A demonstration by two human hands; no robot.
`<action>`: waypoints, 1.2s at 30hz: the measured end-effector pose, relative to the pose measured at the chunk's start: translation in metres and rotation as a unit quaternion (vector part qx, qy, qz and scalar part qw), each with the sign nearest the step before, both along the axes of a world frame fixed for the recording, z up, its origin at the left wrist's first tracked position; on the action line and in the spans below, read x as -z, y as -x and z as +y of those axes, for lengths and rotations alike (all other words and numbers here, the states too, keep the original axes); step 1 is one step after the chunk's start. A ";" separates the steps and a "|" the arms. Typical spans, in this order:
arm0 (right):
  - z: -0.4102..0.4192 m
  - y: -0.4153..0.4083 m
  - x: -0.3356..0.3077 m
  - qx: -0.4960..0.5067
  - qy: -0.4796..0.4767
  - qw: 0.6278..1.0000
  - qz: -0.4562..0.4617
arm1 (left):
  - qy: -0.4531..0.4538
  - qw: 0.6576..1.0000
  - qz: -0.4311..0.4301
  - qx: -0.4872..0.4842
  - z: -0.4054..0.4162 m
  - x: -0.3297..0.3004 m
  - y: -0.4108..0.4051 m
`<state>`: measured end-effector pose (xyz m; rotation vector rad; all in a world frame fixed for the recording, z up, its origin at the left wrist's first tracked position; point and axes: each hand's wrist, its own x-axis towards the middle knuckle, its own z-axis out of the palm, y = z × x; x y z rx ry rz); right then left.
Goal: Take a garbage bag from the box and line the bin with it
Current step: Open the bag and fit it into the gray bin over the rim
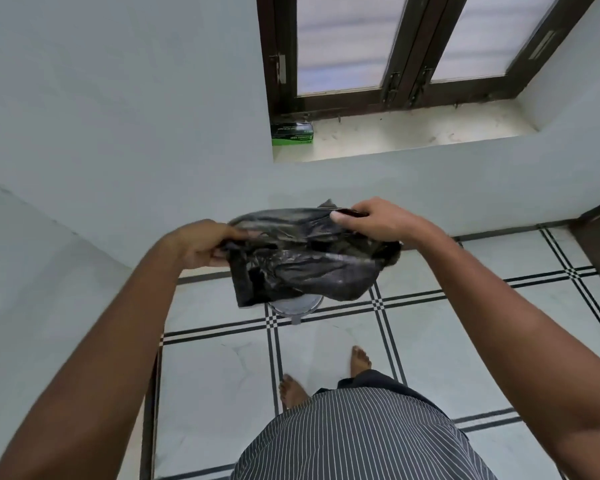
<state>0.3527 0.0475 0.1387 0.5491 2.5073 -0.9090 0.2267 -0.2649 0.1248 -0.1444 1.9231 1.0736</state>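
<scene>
Overhead, black garbage bag [302, 258] between left hand [205, 244] and right hand [371, 220] — box [291, 133] lettering unreadable.

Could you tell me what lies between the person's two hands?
In the head view, a crumpled black plastic garbage bag stretches between the left hand and right hand.

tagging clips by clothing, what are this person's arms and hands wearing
Nothing: the left hand and right hand are bare, no gloves, rings or watch visible, and both forearms are uncovered with no sleeves in view. Lower down, a dark garment with thin white stripes.
</scene>
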 end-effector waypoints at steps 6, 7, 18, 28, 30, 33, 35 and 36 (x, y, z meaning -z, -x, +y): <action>-0.012 0.039 -0.042 -0.058 -0.110 0.992 0.033 | -0.077 0.993 0.073 0.044 0.033 -0.056 0.019; -0.017 0.044 -0.047 -0.021 -0.129 0.984 0.123 | -0.069 0.981 0.177 0.026 0.043 -0.066 0.019; -0.001 0.015 0.068 -0.099 -0.090 0.985 -0.110 | 0.257 0.853 0.275 0.361 0.023 0.048 -0.005; -0.016 0.025 0.031 0.118 -0.166 0.820 0.536 | 0.093 0.759 0.643 -0.024 0.041 0.011 -0.022; -0.013 0.022 0.046 0.068 -0.187 0.898 0.393 | 0.156 0.772 0.608 0.102 0.037 0.032 -0.020; -0.008 0.013 0.067 -0.077 -0.169 0.982 -0.040 | 0.293 0.848 0.313 0.312 0.023 0.062 -0.008; -0.007 0.007 0.068 -0.083 -0.129 0.982 -0.112 | 0.285 0.875 0.251 0.300 0.018 0.066 -0.010; -0.005 0.005 0.069 -0.024 -0.122 0.991 -0.056 | 0.265 0.885 0.311 0.223 0.019 0.065 -0.013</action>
